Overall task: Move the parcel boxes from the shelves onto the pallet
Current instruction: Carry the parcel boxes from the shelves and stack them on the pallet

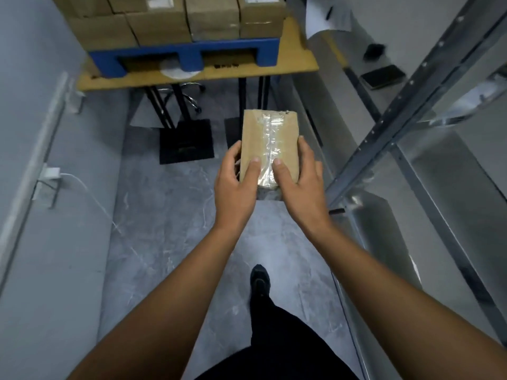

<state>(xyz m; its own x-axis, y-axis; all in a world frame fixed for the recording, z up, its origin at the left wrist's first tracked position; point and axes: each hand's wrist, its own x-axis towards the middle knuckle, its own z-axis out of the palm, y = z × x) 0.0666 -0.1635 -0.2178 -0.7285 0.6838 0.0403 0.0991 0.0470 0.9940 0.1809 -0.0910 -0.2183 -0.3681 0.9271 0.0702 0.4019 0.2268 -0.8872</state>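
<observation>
Brown cardboard, smooth and flat-sided, sits between my palms: a small oblong parcel box (269,146) with a crinkled strip of shiny clear tape down the middle of its top face. My left hand (236,182) curls round its left edge with the thumb pressed on top. My right hand (299,179) grips the right edge the same way. I hold the box in the air at 12 o'clock, over the floor (164,215) and well apart from the pallet.

Farther off at 12 o'clock, the blue plastic pallet (189,54), with two rectangular openings in its side, rests on a tan wooden surface (296,61) with black legs. It carries tightly packed stacked boxes (159,26) of plain cardboard, some with white labels.

The floor is grey and mottled, with pale streaks. At 3 o'clock stands a metal shelf rack (411,105) with perforated grey uprights and bright steel shelves. At 9 o'clock a pale grey wall holds a white charger (52,171) with a trailing cable. My black shoe (260,278) shows at 6 o'clock.
</observation>
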